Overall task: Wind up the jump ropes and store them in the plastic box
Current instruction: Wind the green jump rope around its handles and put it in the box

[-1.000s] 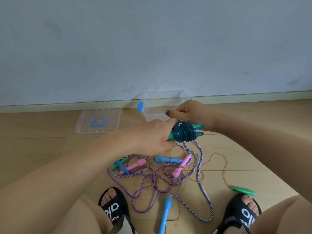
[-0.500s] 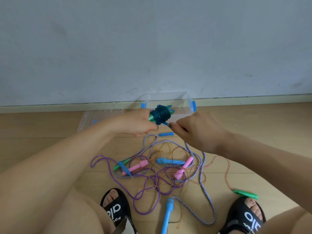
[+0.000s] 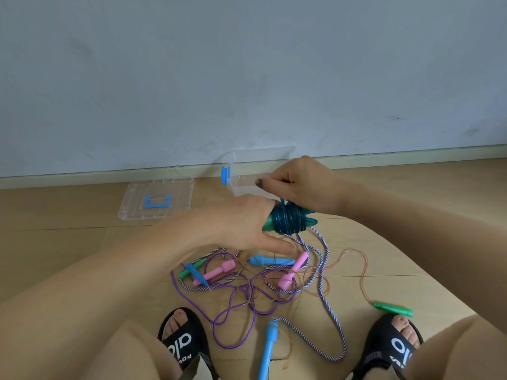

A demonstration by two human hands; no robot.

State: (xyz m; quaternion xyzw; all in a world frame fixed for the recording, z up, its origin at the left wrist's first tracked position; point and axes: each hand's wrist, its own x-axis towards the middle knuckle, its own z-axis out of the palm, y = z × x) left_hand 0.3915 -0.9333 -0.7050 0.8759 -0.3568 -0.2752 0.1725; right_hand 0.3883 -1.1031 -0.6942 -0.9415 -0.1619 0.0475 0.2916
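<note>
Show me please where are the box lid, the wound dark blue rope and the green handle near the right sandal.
box lid [image 3: 156, 202]: head view, on its blue handle.
wound dark blue rope [image 3: 288, 222]: head view, on the middle coils.
green handle [image 3: 393, 308]: head view, on its middle.

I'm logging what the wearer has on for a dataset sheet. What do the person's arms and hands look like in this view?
Both forearms are bare, with no sleeves, watch, bracelets or gloves in view. The left hand shows no rings. The right hand has dark polish on its thumbnail. No markings are visible on either arm.
</note>
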